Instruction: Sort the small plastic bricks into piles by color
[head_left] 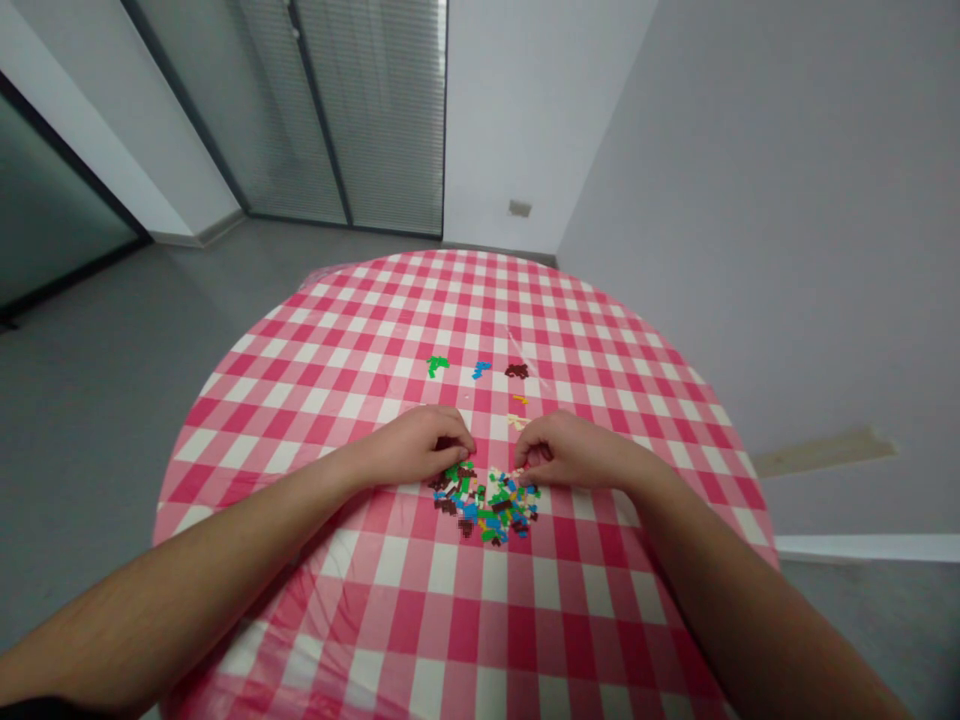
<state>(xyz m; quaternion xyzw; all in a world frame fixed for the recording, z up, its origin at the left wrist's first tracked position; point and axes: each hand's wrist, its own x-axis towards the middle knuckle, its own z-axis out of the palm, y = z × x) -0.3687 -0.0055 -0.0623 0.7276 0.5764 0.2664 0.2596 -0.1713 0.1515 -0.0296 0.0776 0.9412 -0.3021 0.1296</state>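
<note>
A mixed pile of small coloured bricks lies on a round table with a red-and-white checked cloth. My left hand rests at the pile's upper left edge, fingers curled down and pinched on the bricks. My right hand sits at the pile's upper right edge, fingers likewise curled and pinched. What each pinch holds is too small to make out. Farther out lie small sorted groups: green bricks, blue bricks, brown bricks, an orange piece and cream pieces.
The table stands close to a grey wall on the right. Grey floor spreads to the left, with glass doors and blinds at the back. A wall outlet sits low on the far white wall.
</note>
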